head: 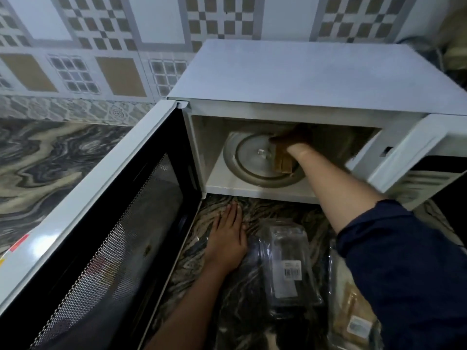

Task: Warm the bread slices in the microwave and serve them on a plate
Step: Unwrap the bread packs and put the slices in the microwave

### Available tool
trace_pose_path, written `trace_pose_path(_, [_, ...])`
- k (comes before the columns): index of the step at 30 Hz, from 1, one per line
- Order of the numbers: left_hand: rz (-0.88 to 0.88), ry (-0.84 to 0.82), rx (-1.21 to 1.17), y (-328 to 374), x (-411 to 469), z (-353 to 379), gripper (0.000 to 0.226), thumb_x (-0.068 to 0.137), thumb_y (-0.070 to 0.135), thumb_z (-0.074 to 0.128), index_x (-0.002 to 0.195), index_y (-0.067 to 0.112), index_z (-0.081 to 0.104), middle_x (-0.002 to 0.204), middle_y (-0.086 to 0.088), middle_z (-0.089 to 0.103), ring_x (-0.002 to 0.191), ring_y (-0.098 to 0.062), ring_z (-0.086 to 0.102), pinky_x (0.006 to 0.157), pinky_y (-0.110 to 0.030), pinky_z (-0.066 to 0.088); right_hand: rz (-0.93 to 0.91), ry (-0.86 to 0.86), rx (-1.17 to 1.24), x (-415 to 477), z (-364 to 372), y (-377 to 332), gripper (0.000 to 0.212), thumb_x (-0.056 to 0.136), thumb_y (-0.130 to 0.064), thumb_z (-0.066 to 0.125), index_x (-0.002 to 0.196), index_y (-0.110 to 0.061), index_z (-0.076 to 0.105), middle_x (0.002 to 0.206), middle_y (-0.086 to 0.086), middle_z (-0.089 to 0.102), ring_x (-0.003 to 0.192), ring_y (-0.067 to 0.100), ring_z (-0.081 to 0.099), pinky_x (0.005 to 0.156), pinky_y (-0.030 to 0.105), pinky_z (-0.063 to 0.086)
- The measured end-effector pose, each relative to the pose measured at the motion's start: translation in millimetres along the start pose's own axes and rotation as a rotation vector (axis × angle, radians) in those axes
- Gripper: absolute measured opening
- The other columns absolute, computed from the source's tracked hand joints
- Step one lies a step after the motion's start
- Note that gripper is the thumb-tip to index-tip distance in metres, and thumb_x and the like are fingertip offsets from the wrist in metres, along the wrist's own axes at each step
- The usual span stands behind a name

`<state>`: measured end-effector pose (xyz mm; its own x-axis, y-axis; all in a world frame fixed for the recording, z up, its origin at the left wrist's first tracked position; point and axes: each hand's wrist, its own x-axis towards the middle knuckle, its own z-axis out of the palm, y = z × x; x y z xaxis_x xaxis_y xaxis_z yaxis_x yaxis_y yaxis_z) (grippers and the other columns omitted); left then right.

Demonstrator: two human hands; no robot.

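A white microwave point(303, 77) stands on the marbled counter with its door point(106, 223) swung wide to the left. Inside lies the round glass turntable point(242, 157). My right hand point(293, 138) reaches into the cavity and grips a stack of brown bread slices point(283, 164) standing on the right part of the turntable. My left hand point(227, 236) rests flat on the counter in front of the microwave, fingers straight, holding nothing.
A clear plastic lidded container point(285, 269) with a barcode label lies on the counter point(50, 157) beside my left hand. A clear bread bag point(353, 319) with slices sits at the lower right. The open door blocks the left side. Patterned wall tiles stand behind.
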<state>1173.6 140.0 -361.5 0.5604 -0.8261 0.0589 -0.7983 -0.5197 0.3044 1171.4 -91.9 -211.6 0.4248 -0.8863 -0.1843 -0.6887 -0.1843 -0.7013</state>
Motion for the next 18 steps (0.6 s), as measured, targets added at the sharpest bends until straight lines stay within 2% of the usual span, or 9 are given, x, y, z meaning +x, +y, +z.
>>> trace_pose_path(2, [-0.002,0.010,-0.011,-2,1,2,0.070,0.086,0.042,0.001,0.150,0.015,0.012,0.158,0.000,0.008,0.146,-0.013,0.006,0.113,-0.025,-0.009,0.000,-0.006,-0.005,-15,-7,2,0.078,0.085,-0.033,0.066,0.145,-0.004,0.024,0.145,0.016,0.038,0.131,0.031,0.040,0.102,0.031,0.038])
trace_pose_path(4, [0.002,0.023,-0.020,-3,-2,2,0.077,0.082,0.046,-0.005,0.150,0.015,0.012,0.158,0.000,0.008,0.146,-0.013,0.007,0.113,-0.023,-0.008,-0.009,-0.005,-0.042,-37,-17,9,0.061,0.088,-0.028,0.058,0.139,0.000,0.037,0.138,0.016,0.046,0.126,0.031,0.046,0.097,0.029,0.041])
trace_pose_path(7, [0.007,0.011,-0.005,-3,-15,2,0.083,0.078,0.048,-0.008,0.149,0.014,0.016,0.158,-0.001,0.009,0.146,-0.014,0.010,0.114,-0.024,-0.001,-0.099,0.087,-0.077,-75,-38,30,0.044,0.082,-0.027,0.065,0.118,-0.003,0.057,0.123,0.015,0.055,0.115,0.031,0.053,0.089,0.031,0.045])
trace_pose_path(11, [-0.038,-0.032,0.032,6,-51,-1,0.080,0.081,0.047,-0.007,0.149,0.012,0.016,0.157,-0.004,0.013,0.146,-0.018,0.010,0.117,-0.032,0.007,-0.236,0.137,-0.085,-132,-66,71,0.039,0.081,-0.021,0.065,0.116,-0.008,0.056,0.125,0.013,0.046,0.117,0.028,0.047,0.092,0.029,0.039])
trace_pose_path(14, [-0.064,-0.032,0.057,18,-85,-2,0.078,0.083,0.044,-0.004,0.148,0.009,0.018,0.157,-0.006,0.016,0.146,-0.020,0.011,0.118,-0.033,0.006,-0.258,0.172,-0.078,-170,-79,108,0.035,0.084,-0.017,0.062,0.117,-0.008,0.054,0.125,0.009,0.046,0.118,0.025,0.047,0.091,0.026,0.037])
trace_pose_path(18, [-0.105,-0.049,0.032,33,-124,2,0.076,0.084,0.042,0.002,0.146,0.004,0.024,0.155,-0.012,0.021,0.145,-0.023,0.016,0.118,-0.035,0.010,-0.296,0.271,-0.005,-223,-84,155,0.023,0.085,-0.012,0.060,0.108,-0.007,0.057,0.118,0.008,0.049,0.112,0.022,0.049,0.080,0.018,0.032])
